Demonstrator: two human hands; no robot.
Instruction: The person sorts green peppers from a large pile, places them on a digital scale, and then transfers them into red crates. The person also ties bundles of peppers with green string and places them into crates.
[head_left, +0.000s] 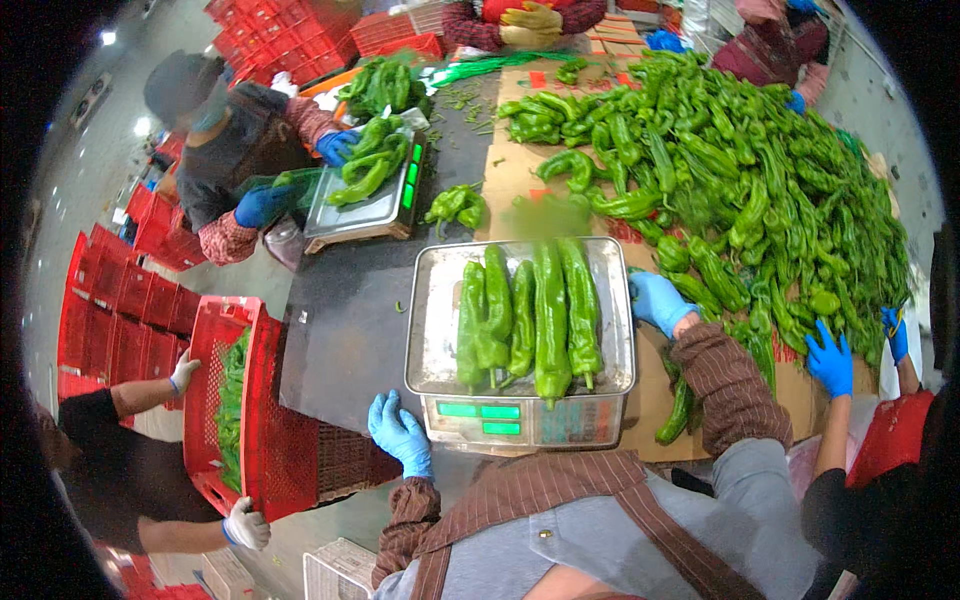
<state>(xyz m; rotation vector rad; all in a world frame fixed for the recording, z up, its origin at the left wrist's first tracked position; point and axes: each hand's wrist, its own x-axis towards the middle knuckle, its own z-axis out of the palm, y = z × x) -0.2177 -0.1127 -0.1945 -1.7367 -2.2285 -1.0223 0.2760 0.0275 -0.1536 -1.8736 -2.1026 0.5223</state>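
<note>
Before me stands a digital scale (517, 424) with lit green displays and a metal pan (439, 322). Several long green peppers (551, 322) lie side by side across the pan, stems mostly towards me. My left hand (401, 436), in a light blue glove, is by the scale's front left corner, holding nothing, its fingers spread. Just outside the pan's right edge is my right hand (663, 303), also gloved in blue, next to the heap of green peppers (750, 172). Its fingertips are partly hidden, so any grip there cannot be made out.
Cardboard (517, 161) lies under the heap. At left, a person's white-gloved hands (247, 523) hold a red crate (262, 405) of peppers. Another person works at a second scale (360, 202). A blue-gloved hand (830, 361) reaches in at right. A loose pepper bunch (457, 206) lies between the scales.
</note>
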